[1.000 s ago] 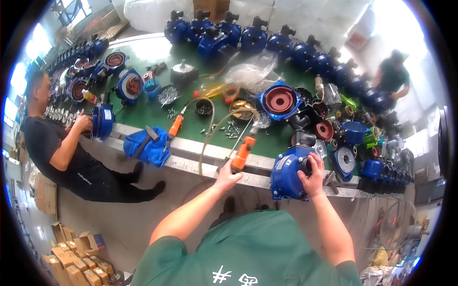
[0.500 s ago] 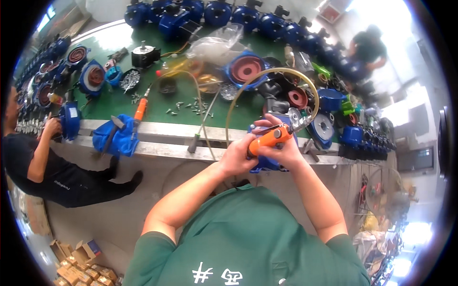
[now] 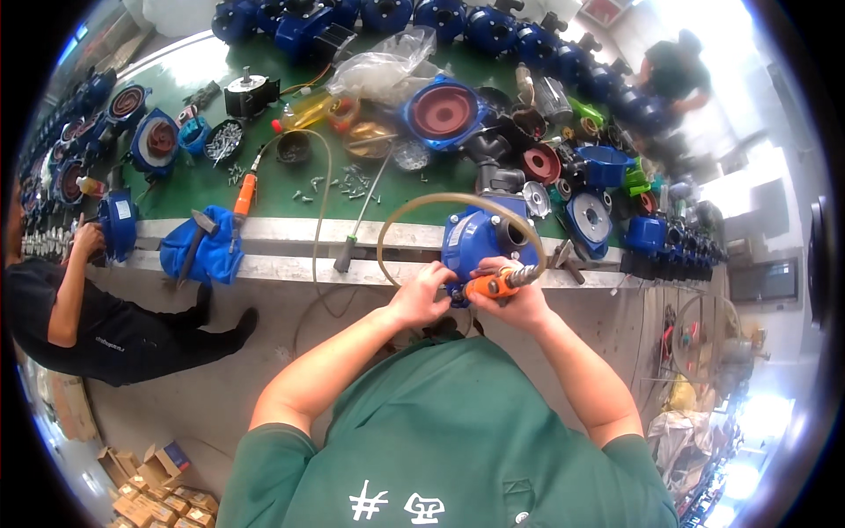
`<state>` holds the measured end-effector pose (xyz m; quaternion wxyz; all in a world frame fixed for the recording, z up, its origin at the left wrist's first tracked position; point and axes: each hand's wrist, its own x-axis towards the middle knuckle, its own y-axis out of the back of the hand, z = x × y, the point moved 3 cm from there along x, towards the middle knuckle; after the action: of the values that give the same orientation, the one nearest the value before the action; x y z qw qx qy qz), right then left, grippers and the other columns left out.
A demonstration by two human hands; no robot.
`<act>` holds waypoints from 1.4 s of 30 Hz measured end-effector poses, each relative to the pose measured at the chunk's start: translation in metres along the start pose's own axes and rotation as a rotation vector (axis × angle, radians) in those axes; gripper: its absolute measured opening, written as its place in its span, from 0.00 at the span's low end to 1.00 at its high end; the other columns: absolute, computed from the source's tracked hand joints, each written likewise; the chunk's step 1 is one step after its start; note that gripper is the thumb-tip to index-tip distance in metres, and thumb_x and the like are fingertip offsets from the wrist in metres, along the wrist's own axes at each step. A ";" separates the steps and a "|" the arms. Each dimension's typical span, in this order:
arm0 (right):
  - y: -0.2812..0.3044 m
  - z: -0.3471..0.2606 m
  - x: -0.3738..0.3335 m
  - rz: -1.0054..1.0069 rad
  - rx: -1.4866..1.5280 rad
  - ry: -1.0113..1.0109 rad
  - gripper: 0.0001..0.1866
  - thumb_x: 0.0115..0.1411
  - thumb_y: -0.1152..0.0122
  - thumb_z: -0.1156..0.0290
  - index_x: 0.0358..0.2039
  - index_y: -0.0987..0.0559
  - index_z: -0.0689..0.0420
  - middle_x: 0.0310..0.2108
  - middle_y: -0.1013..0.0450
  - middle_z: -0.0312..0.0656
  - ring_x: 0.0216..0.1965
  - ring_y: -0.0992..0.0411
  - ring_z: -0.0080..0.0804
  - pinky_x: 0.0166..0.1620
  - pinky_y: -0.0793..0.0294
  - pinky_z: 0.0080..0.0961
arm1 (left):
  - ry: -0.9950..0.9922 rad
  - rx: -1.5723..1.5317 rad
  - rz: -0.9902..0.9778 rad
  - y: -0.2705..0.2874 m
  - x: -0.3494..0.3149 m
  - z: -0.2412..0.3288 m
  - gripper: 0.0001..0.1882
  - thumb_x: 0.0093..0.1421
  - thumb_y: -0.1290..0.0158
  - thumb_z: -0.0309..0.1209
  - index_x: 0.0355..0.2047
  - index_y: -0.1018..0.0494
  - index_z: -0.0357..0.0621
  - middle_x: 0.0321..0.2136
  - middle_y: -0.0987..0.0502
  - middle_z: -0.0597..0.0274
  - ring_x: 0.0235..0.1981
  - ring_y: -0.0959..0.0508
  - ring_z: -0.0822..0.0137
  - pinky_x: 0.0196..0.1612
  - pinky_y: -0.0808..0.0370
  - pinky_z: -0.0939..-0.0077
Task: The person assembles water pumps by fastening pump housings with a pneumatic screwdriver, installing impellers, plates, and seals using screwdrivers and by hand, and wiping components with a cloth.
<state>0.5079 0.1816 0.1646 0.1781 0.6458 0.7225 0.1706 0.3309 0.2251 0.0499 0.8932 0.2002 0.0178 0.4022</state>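
Observation:
My right hand [image 3: 518,306] is wrapped round an orange air screwdriver [image 3: 489,285], held nearly level with its hose end to the right. Its front end points left, at the lower edge of a blue pump housing [image 3: 465,245] on the bench edge before me. My left hand [image 3: 421,297] rests by that lower edge with its fingers bent together at the tool's front. Whatever lies between those fingertips is hidden. A yellowish air hose [image 3: 414,204] loops over the housing from the tool. Behind the housing stands a dark grey pipe fitting [image 3: 500,180].
Loose screws [image 3: 354,183] lie on the green bench [image 3: 264,204]. Left of me are a long screwdriver [image 3: 363,211], another orange air screwdriver [image 3: 246,195] and a hammer [image 3: 195,239] on a blue cloth [image 3: 220,261]. A co-worker [image 3: 79,317] works at far left. Rows of blue pumps [image 3: 488,33] line the back.
The orange air screwdriver has come down and left to the pump housing. My left hand has let go of it and moved to the housing's lower edge; my right hand now holds it alone.

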 end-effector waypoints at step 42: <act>-0.027 0.020 -0.013 0.064 0.128 0.233 0.11 0.51 0.35 0.77 0.37 0.21 0.59 0.35 0.22 0.39 0.38 0.22 0.27 0.48 0.23 0.28 | 0.821 -1.092 0.217 -0.078 -0.019 -0.070 0.10 0.63 0.51 0.22 0.45 0.28 0.36 0.38 0.21 0.59 0.39 0.19 0.65 0.46 0.19 0.68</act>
<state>0.4950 0.1664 0.1344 0.0461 0.6544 0.7267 0.2036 0.3600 0.1887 -0.0458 0.7417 -0.4462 0.1293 0.4838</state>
